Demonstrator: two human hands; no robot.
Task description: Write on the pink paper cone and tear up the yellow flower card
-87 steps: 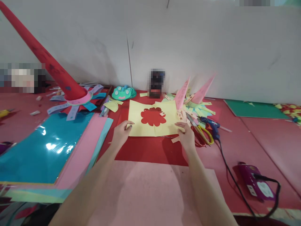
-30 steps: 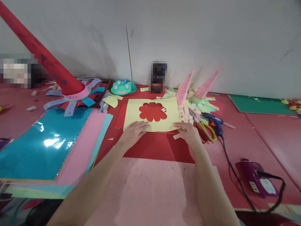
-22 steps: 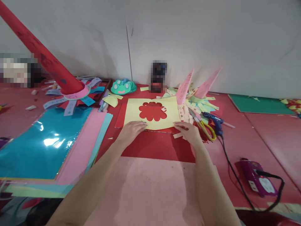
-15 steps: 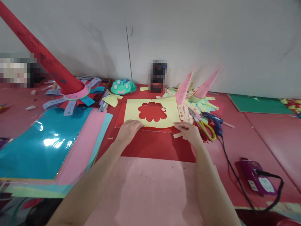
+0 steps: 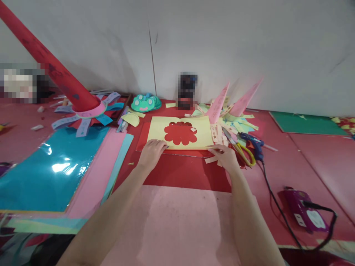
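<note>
A yellow paper sheet (image 5: 156,131) with a scalloped, flower-shaped hole lies on red sheets (image 5: 142,137) in the middle of the table. Red shows through the hole, with a small pale scrap near its right side. My left hand (image 5: 153,150) has its fingers closed at the sheet's near edge, left of centre. At the near right corner, my right hand (image 5: 225,155) pinches the same sheet between thumb and fingers. Yellow-handled scissors (image 5: 246,153) and small pale paper strips (image 5: 217,135) lie just beyond my right hand.
A blue glue gun (image 5: 254,144) and purple power box (image 5: 305,210) sit right, joined by a cable. Pink paper cones (image 5: 220,103) and green frog cutouts (image 5: 142,103) stand behind. Left are a tall red cone (image 5: 63,81) and glossy blue sheets (image 5: 52,177).
The yellow sheet's right side, slightly lifted before, now lies flatter. Both hands stay at its near edge, the right one a touch further right.
</note>
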